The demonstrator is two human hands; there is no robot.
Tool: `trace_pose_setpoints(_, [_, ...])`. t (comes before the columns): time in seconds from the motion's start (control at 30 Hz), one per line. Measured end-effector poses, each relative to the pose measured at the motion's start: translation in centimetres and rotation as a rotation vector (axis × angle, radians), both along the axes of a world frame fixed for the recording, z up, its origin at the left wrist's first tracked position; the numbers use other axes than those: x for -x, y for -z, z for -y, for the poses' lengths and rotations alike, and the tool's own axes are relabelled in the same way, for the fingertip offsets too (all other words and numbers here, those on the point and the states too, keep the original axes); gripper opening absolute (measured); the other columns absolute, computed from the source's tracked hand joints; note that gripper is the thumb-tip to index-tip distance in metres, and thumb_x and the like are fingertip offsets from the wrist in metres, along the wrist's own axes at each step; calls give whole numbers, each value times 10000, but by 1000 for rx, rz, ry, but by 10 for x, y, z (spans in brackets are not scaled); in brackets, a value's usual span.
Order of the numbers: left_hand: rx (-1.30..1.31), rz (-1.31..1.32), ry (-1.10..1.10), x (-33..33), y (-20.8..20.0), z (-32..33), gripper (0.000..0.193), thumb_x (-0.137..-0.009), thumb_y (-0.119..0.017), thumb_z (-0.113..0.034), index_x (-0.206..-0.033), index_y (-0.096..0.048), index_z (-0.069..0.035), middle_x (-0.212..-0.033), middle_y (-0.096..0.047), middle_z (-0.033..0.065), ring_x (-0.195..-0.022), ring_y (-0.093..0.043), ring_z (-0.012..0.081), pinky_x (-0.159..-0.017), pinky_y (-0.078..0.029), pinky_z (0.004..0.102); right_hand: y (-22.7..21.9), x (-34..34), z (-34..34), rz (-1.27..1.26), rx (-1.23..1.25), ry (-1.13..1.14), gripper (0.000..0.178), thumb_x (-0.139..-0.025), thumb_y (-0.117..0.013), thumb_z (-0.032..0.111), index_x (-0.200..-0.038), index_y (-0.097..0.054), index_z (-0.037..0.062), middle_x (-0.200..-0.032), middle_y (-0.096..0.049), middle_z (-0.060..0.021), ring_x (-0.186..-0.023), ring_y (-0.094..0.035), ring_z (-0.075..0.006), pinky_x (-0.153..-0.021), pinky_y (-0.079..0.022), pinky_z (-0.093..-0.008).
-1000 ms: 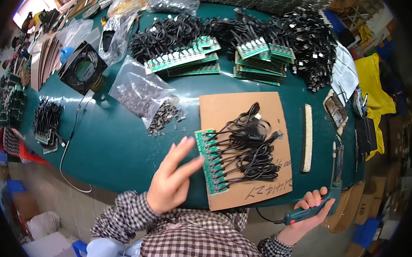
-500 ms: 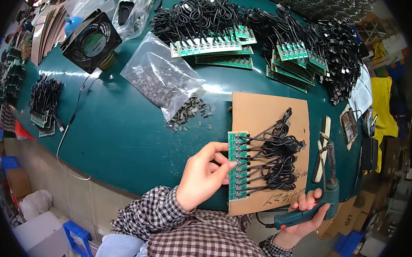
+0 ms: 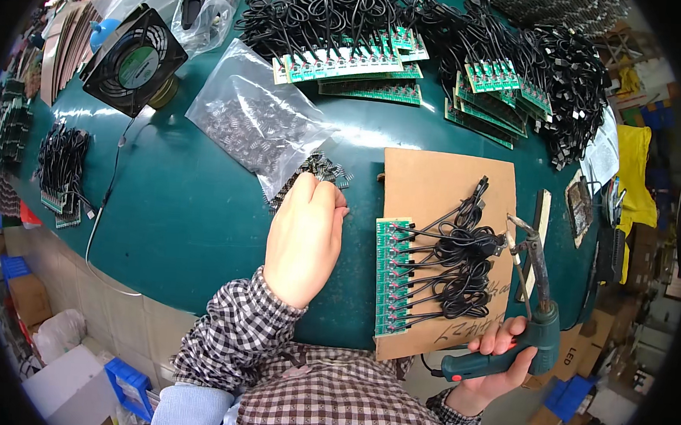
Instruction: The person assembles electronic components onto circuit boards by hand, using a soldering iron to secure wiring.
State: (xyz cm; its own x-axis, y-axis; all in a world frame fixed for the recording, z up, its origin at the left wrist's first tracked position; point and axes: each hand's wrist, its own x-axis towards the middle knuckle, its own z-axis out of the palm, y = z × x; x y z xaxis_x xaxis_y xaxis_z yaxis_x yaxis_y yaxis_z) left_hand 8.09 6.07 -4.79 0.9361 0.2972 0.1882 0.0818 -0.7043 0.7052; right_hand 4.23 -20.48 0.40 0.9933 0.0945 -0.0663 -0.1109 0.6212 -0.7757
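Two hands, two holds

Right grip (image 3: 505, 377) wraps the soldering gun (image 3: 543, 342) by its handle: stiff, probably weighty, safest held there, tip near the cardboard's (image 3: 435, 179) right edge. Left grip (image 3: 304, 237) at the heap of tiny parts (image 3: 329, 168), likely light, fiddly, best nipped bodily; can't tell whether it's pinching any.

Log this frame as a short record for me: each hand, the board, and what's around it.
Left hand: at the pile of small parts; whether it holds any is unclear
Right hand: gripping a green gun-shaped tool
Workpiece: green circuit board with black cables, on brown cardboard
Upper left: clear plastic bag, black fan
Back: stacked boards
Surface: dark green table
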Motion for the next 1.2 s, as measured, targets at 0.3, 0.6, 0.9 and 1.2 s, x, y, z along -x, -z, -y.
trace_pose_setpoints(0.3, [1215,-139,-29,25,-49,19,75,-795,-551,29,-855,-506,41,-797,-602,144,-646,-606,173,-580,-509,255,-11,-1,-24,1,14,-42,378,-856,-500,297,-1062,-397,-3,-817,-531,-95,-813,-564,-250,-748,-499,-442])
trace_pose_setpoints(0.6, [1552,-328,83,52,-75,42,148,-818,-540,30,-952,-520,90,-896,-595,139,-786,-617,159,-701,-534,249,-19,-18,-80,151,716,-207,279,-699,-563,-107,-938,-473,5,-807,-523,-79,-753,-553,-166,-810,-468,-389])
trace_pose_setpoints(0.9, [1395,-188,172,66,-63,49,143,-815,-516,58,-954,-527,91,-921,-596,136,-838,-618,177,-744,-521,261,-20,-15,-80,137,731,-171,319,-698,-554,-112,-974,-449,8,-798,-498,-67,-731,-537,-166,-767,-465,-379])
trace_pose_setpoints(1.2, [1020,-157,241,64,-65,45,126,-777,-577,36,-901,-565,50,-829,-604,109,-724,-627,141,-610,-524,234,-16,-14,-79,109,671,-183,404,-687,-573,-96,-1046,-423,12,-814,-482,-60,-726,-527,-174,-741,-457,-378])
